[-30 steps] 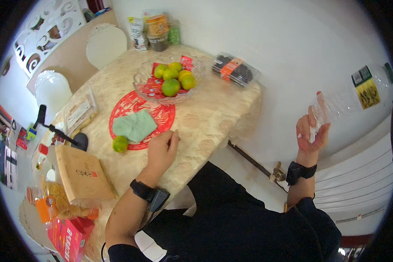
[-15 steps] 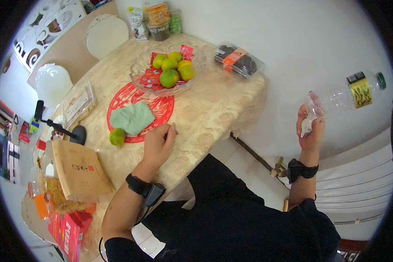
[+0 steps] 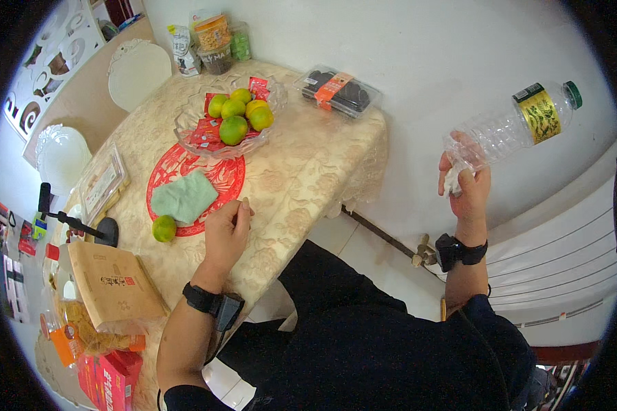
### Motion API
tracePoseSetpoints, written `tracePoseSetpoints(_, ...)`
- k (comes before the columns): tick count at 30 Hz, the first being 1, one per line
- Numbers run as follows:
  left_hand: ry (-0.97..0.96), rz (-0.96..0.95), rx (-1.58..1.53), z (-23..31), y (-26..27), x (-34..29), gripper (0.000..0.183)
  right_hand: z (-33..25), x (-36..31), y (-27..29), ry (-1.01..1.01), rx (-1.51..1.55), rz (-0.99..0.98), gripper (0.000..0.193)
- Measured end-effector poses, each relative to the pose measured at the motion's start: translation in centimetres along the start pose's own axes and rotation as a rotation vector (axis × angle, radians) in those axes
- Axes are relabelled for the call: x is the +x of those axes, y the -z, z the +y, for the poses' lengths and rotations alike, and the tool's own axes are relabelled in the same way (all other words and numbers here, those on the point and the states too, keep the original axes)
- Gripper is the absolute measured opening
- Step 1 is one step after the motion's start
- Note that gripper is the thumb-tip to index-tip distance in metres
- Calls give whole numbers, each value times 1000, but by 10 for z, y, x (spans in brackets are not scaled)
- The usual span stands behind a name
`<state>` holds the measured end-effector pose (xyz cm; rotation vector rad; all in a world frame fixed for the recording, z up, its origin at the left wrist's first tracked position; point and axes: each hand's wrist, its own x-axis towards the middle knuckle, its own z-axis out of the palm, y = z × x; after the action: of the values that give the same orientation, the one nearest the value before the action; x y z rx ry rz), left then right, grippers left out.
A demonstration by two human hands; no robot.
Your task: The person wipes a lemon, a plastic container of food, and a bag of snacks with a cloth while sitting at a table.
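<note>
My right hand (image 3: 472,188) is raised at the right, beside the wall. It is closed around the bottom end of a clear plastic bottle (image 3: 504,135) with a gold label and a green cap pointing to the upper right. A crumpled white tissue (image 3: 453,182) is bunched in the same hand, against the bottle. Over the table's near edge, my left hand (image 3: 226,233) is loosely curled, with nothing visible in it. Just beyond it lie a folded pale green cloth (image 3: 185,196), on a red round mat (image 3: 227,175), and a single green citrus fruit (image 3: 164,229).
A glass bowl (image 3: 179,130) holds citrus fruits and red packets. Behind it are a clear box of dark food (image 3: 339,90) and snack containers (image 3: 214,44). A brown paper package (image 3: 120,284), a black stand (image 3: 106,231) and a red box (image 3: 110,380) occupy the left. A white radiator (image 3: 555,267) stands at right.
The view has shifted, so the table items appear farther left. My right hand still grips the bottle and tissue, and its wrist has turned slightly. My left hand stays curled by the table edge.
</note>
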<state>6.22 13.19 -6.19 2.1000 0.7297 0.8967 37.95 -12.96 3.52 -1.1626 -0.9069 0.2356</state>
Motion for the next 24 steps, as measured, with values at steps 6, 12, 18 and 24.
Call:
tracePoseSetpoints(6, 8, -1, 55, 4, 0, 0, 35, -4, -4, 2, -38, -16, 10, 49)
tracePoseSetpoints(12, 19, 38, -11, -1, -3, -1, 31, -1, -5, 9, -22, -147, -16, 48)
tracePoseSetpoints(18, -33, 9, 52, -1, -5, 3, 27, -9, -10, 6, -117, -288, 47, 37)
tracePoseSetpoints(24, 39, 3, -5, -6, 0, -2, 31, -8, -5, 3, -27, -467, -63, 24)
